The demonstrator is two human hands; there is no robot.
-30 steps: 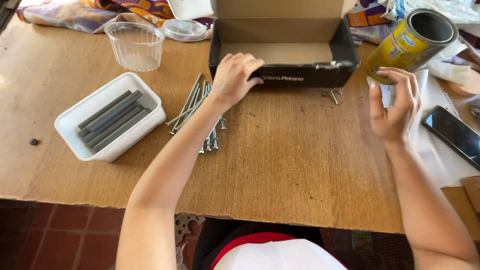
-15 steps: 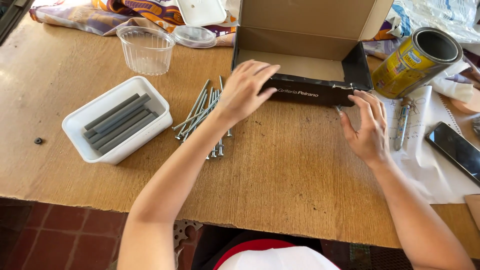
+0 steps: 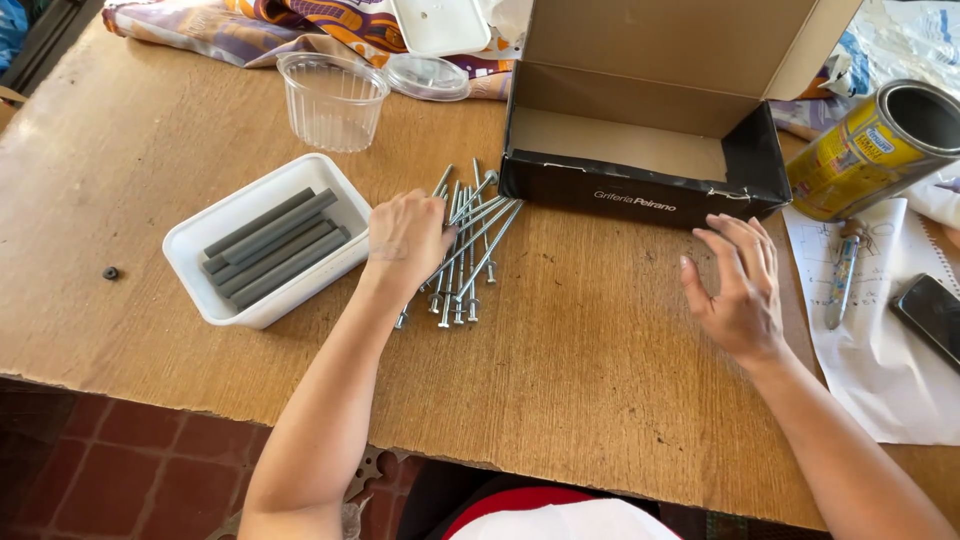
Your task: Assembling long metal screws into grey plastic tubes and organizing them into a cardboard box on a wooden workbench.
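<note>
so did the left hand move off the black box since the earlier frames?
Yes. The left hand left the black box front edge and went down-left onto the long bolts.

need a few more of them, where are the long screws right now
In the head view the long screws lie in a loose pile on the wooden table, under the left hand, between the white tray and the open black box.

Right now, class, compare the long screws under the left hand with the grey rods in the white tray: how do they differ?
The long screws are shiny silver metal; the grey rods are dull and matt. The screws lie loose and fanned on the bare table, touched by the left hand; the rods lie packed side by side inside the white tray, untouched. Both are long, thin and lying flat.
</note>
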